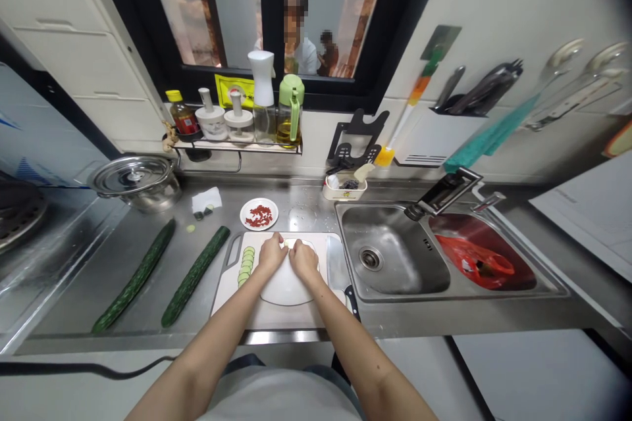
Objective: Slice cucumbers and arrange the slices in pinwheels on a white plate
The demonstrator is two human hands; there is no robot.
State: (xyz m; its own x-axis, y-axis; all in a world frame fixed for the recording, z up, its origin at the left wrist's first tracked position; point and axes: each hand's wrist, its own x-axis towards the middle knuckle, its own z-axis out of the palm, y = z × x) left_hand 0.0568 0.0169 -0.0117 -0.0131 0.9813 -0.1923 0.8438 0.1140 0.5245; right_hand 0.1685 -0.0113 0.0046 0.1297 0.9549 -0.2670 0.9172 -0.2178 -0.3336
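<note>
Your two bare forearms reach forward from below and lean in toward each other, coming together over the white plate point(286, 286) in front of you. Your left arm slants up and to the right, your right arm up and to the left, so the wrists stand closer together than the elbows. Your left hand point(271, 255) is over the plate's left far part, back of the hand up; your right hand point(303, 258) mirrors it on the right. The fingers of both are curled inward, their tips nearly meeting at the middle, with a small pale piece point(287, 245) showing between them. You cannot tell from this view which fingers pinch it, or how tightly.

The plate lies on the cutting board point(316, 321), between a row of overlapping cucumber slices point(245, 266) on your left and a knife point(337, 263) on your right, its dark handle toward you. Just past the board's far edge sits a small dish point(243, 216) of red pieces point(259, 215). Two whole cucumbers point(196, 276) rest on the steel tabletop point(143, 316) to the board's left.
</note>
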